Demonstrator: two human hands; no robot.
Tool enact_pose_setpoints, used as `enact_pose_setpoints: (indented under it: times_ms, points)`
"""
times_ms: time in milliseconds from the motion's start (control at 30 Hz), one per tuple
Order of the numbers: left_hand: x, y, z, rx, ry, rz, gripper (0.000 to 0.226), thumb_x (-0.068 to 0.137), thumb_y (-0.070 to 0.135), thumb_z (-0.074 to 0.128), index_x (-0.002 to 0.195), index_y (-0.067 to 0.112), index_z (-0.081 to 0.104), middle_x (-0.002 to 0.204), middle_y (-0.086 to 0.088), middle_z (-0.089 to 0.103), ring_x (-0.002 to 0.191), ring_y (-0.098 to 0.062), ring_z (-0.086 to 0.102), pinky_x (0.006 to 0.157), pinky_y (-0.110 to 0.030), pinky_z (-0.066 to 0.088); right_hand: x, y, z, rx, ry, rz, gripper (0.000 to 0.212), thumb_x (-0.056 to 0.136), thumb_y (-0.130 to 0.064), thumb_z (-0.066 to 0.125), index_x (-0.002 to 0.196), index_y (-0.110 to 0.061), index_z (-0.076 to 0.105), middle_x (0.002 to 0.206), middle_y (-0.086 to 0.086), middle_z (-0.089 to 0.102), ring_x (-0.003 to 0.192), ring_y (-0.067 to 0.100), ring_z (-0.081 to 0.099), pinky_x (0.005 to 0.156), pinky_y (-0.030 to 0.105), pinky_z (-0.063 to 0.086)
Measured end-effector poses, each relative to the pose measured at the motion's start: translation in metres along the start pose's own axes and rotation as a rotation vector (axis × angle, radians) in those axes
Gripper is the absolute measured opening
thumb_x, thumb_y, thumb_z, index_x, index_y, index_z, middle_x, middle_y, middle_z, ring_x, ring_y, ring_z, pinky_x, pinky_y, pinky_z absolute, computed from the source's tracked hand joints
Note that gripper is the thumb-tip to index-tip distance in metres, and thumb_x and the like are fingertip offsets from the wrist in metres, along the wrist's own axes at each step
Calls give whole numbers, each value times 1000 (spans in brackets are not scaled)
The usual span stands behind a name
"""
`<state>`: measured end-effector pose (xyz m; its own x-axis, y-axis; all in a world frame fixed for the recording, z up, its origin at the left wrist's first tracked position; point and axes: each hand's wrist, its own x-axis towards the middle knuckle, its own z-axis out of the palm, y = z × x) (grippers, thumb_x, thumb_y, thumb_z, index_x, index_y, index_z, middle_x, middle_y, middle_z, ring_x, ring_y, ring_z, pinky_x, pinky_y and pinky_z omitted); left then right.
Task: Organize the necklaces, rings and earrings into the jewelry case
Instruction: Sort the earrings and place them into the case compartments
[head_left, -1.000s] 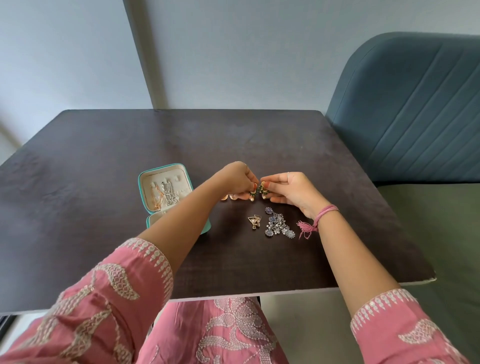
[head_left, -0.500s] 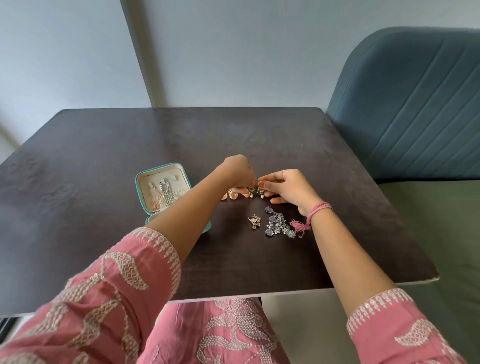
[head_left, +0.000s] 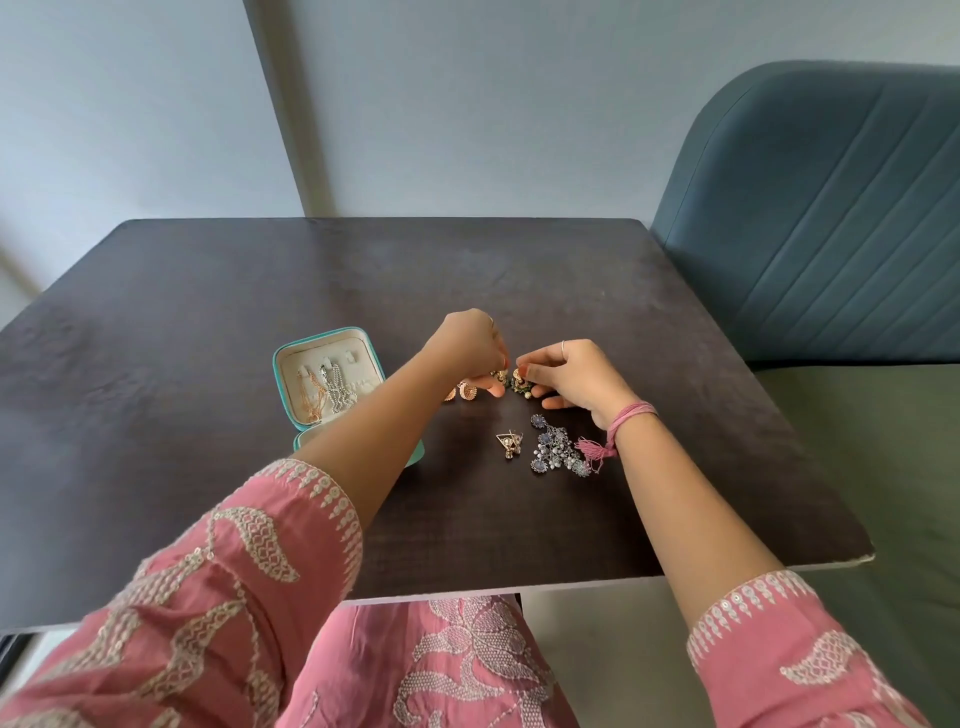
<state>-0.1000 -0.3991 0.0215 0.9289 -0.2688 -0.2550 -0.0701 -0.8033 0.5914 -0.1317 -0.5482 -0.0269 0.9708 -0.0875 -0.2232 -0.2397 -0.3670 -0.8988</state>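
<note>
Since the earlier frames both hands have sunk from a slight lift to the table (head_left: 208, 322); the green earrings (head_left: 511, 382) they pinch now sit at the tabletop, centre frame.

Case (head_left: 324, 384): one, teal, lid open, left of centre, partly behind the left forearm. Rigid shell, soft cream lining. Best held by the outer walls.

Chains (head_left: 324, 392): at least two in the case, one gold, one silver; exact count unclear. Limp, tangle-prone. Lift by one end, judged.

Silver-blue cluster (head_left: 553, 452): lower centre, under the right wrist. Probably a pair of drop earrings lying together; count not resolvable. Many small stones, likely snaggy and delicate. Lift from the top stud.

Gold round earrings (head_left: 465, 391): two, just left of the left hand's fingertips, partly hidden. Light, stiff.

Small gold piece (head_left: 509, 444): one, triangular, left of the cluster. Thin posts; handle by the body.

Green earrings: apparently two, small, light, with dangling beads. Take them at the stud.

Left hand (head_left: 470, 345): fingers closed together on the left earring. Right hand (head_left: 571, 376): thumb and forefinger clamped on the right one, other fingers curled.

Rings loose on the table: none identified.
</note>
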Motion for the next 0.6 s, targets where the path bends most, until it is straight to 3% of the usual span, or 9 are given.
enact_pose_setpoints:
  times_ms: [67,133,233,367,467,533,600]
  points:
    - [-6,0,0,-25,-6,24,15,88,9,62,102,6,68,64,2,72,61,-7,70,54,-18,55,-2,-1,0,10,6,0,7,89,-16,67,96,-17,70,84,-2,69,64,5,60,52,17,52]
    - [-16,1,0,-80,20,32,13,90,12,57,101,9,65,78,-8,74,69,-22,72,55,-23,56,-6,-2,-2,3,21,-16,9,89,-16,67,97,-16,71,82,-3,68,64,6,59,54,17,52]
    - [-31,-6,3,-94,123,95,11,89,13,56,95,15,66,65,1,68,50,-13,61,38,-14,44,-16,-1,-7,-54,82,-83,11,88,-18,68,98,-19,72,79,-5,68,64,5,60,55,18,50]
    - [-52,-16,10,-48,129,130,10,88,17,57,92,19,67,70,1,72,44,5,56,53,-7,44,-41,3,-14,-150,173,-258,9,85,-23,71,92,-27,74,75,-14,68,65,-3,60,63,15,44]
    - [-63,-16,13,88,42,106,14,87,15,56,97,19,66,67,-5,71,62,-7,66,67,-13,47,-62,1,-13,-368,109,-349,11,87,-24,68,94,-29,74,70,-19,61,67,-6,57,63,9,38]
    - [-67,-15,14,201,-12,85,19,85,13,57,102,17,66,66,-5,70,75,-14,68,81,-25,53,-68,-1,-10,-571,44,-406,16,89,-24,65,100,-30,73,83,-17,60,82,4,56,74,19,42]
    - [-66,-13,16,322,-44,85,27,82,10,60,108,15,67,62,2,65,86,-18,68,85,-34,54,-69,-3,-6,-741,-12,-449,20,91,-25,62,107,-33,70,101,-12,62,99,15,51,88,35,42]
